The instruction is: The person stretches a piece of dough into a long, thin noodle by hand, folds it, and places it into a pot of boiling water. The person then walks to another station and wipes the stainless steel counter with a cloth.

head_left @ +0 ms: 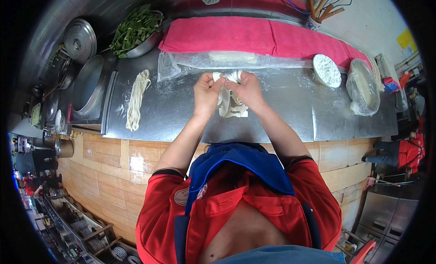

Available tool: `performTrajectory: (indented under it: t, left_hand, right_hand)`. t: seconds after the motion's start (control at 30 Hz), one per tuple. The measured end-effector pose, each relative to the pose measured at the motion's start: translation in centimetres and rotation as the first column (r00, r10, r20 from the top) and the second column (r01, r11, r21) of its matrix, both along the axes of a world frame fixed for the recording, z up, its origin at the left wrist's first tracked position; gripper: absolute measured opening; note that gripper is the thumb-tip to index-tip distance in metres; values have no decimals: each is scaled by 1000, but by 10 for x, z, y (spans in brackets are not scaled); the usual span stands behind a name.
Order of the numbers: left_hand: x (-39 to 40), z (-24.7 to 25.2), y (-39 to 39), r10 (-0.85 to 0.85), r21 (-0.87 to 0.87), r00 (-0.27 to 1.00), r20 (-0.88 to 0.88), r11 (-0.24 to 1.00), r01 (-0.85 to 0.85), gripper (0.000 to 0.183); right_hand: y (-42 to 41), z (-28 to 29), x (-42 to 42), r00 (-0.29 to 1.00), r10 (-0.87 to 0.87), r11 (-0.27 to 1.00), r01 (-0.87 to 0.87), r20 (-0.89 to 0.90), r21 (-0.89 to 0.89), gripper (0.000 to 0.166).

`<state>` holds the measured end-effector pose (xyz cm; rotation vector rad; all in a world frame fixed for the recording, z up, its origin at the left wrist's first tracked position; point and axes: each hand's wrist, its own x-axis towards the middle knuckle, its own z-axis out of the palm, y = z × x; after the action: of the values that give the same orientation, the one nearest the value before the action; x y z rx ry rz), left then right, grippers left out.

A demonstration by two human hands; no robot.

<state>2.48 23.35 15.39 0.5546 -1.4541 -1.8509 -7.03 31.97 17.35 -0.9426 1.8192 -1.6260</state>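
Observation:
Both hands are close together over the middle of the steel worktop point(170, 103). My left hand point(208, 93) pinches one part of a bundle of wide dough noodles point(224, 102). My right hand point(248, 90) grips the same bundle a little to the right, with thumbs and fingertips nearly meeting. Loose strips hang from between the hands, and their lower ends lie on the steel. At the left of the worktop lies a separate long bundle of noodles point(138, 100), dusted with flour. A bowl of white flour point(327, 71) stands at the right.
A pink cloth point(221, 35) runs along the back over plastic sheeting point(194, 61). Chopped greens fill a metal bowl point(144, 47) at the back left, near a large pan point(88, 83). A plastic-wrapped container point(363, 86) stands far right. Other people are in the distance on both sides.

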Motion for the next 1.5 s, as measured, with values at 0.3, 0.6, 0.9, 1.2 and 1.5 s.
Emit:
performTrajectory:
  t: [0.3, 0.6, 0.9, 1.2, 1.5]
  left_hand:
    - [45, 0, -59, -141, 666, 820, -555, 515, 540, 18]
    - [202, -32, -264, 318, 617, 933, -170, 772, -151, 23]
    - [188, -90, -277, 387, 438, 916, 103, 809, -391, 29]
    - [16, -35, -12, -313, 606, 948, 64, 766, 212, 29]
    - [1, -23, 5, -333, 490, 941, -61, 811, 319, 32]
  right_hand:
    - [50, -5, -40, 385, 432, 854, 115, 816, -507, 13]
    - [245, -81, -272, 534, 102, 780, 481, 839, -401, 24]
    - [255, -188, -251, 733, -75, 563, 591, 677, -577, 32]
    - [34, -83, -40, 685, 125, 992, -96, 718, -82, 25]
    - [8, -32, -18, 967, -11, 999, -3, 253, 55, 15]
